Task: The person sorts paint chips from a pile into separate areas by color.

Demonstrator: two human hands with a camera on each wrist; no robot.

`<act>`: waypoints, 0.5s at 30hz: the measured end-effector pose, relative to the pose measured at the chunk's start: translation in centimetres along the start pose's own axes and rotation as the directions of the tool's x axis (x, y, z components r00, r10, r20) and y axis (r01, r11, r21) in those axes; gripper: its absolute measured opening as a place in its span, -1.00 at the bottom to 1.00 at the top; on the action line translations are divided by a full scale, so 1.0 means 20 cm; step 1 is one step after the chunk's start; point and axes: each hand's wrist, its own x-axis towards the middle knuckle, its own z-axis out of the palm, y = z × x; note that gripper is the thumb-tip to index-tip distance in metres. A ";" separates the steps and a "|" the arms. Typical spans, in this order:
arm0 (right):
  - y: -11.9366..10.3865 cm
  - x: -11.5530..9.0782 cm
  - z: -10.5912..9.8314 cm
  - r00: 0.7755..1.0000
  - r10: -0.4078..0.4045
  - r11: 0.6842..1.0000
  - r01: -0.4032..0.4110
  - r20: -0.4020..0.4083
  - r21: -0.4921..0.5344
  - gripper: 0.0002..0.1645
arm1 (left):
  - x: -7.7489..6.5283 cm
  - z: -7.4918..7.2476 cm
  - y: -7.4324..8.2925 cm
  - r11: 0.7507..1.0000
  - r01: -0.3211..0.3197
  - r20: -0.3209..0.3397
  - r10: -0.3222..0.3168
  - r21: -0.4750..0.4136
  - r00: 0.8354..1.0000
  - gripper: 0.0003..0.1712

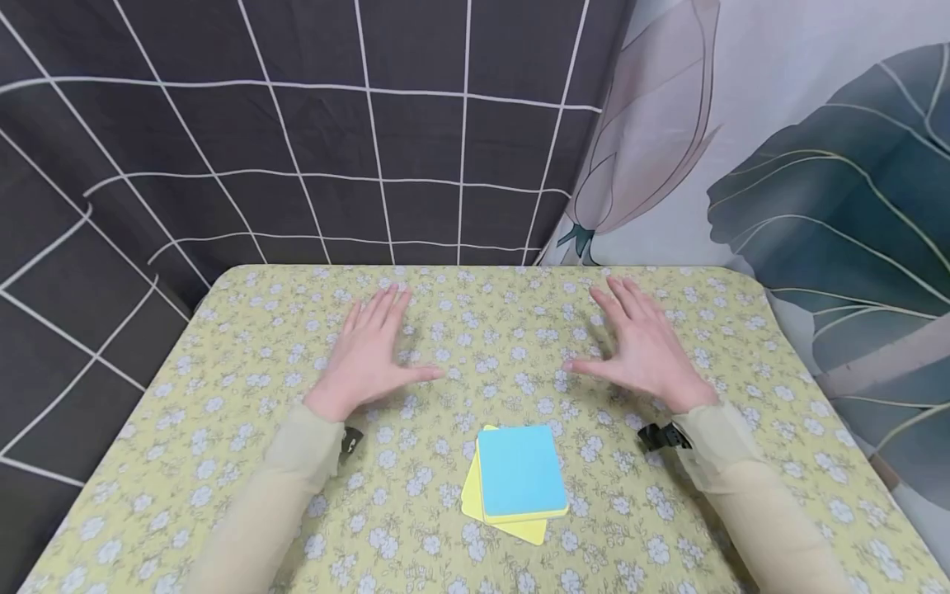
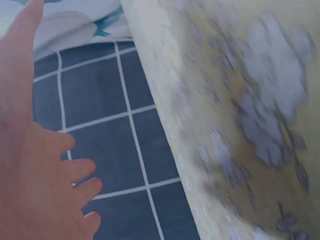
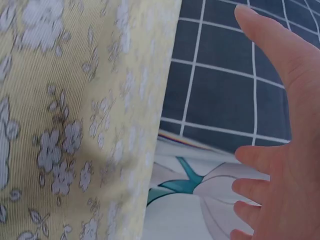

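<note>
A stack of square cards lies on the table toward its near side, with a blue card (image 1: 522, 472) on top and a yellow card (image 1: 525, 530) sticking out askew beneath it. Left of the stack and farther back, my left hand (image 1: 369, 353) is held over the cloth, thumb spread toward the middle and nothing in it. My right hand (image 1: 644, 346) mirrors it on the other side, its thumb pointing inward, also holding nothing. In the wrist views, the left hand (image 2: 45, 185) and right hand (image 3: 292, 185) both show spread thumbs and straight fingers.
The table (image 1: 245, 388) wears a yellow cloth with a floral print. Behind it hangs a dark curtain (image 1: 312, 132) with a white grid, and to the right a pale curtain (image 1: 787, 74) with large flowers and leaves. A black strap (image 1: 663, 437) sits on the right wrist.
</note>
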 end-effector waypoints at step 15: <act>-0.14 -0.07 -0.06 0.996 -0.084 0.995 0.084 -0.002 0.048 0.49 | -0.08 -0.01 0.20 0.989 -0.102 0.009 0.104 -0.108 0.995 0.51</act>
